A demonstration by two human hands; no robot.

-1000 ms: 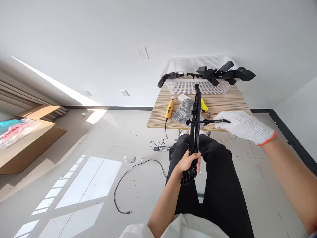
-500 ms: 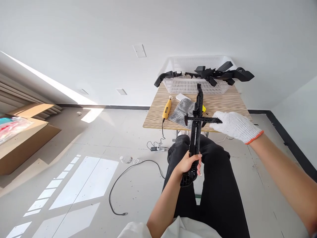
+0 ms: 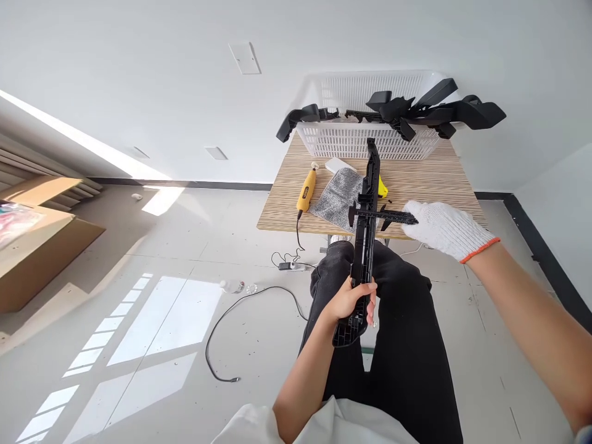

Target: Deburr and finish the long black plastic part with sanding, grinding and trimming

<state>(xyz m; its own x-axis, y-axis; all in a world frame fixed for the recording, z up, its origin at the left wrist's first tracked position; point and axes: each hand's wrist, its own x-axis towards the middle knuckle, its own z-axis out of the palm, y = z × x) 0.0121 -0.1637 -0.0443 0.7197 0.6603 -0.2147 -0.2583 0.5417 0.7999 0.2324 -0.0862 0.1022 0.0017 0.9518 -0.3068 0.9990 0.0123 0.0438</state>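
My bare left hand (image 3: 355,299) is closed round the lower part of a long black plastic part (image 3: 367,228), which stands lengthwise above my knees. In a white knitted glove with an orange cuff, my right hand (image 3: 444,227) grips the end of a black caliper (image 3: 393,216). The caliper lies crosswise over the plastic part's middle, its jaws on either side of it. One jaw is left of the part; the sliding jaw stands a little apart on the right. A grey cloth (image 3: 337,196) lies on the table behind.
A white plastic basket (image 3: 370,149) full of black plastic parts (image 3: 435,114) stands at the back of the wooden table (image 3: 282,213). A yellow rotary tool (image 3: 306,190) with a cord lies left of the cloth. Cables and a bottle (image 3: 231,286) are on the floor; a cardboard box (image 3: 55,253) stands left.
My right hand has shifted slightly right, and the caliper's sliding jaw now sits farther from the plastic part. My left hand keeps its hold. The camera view has tilted a little.
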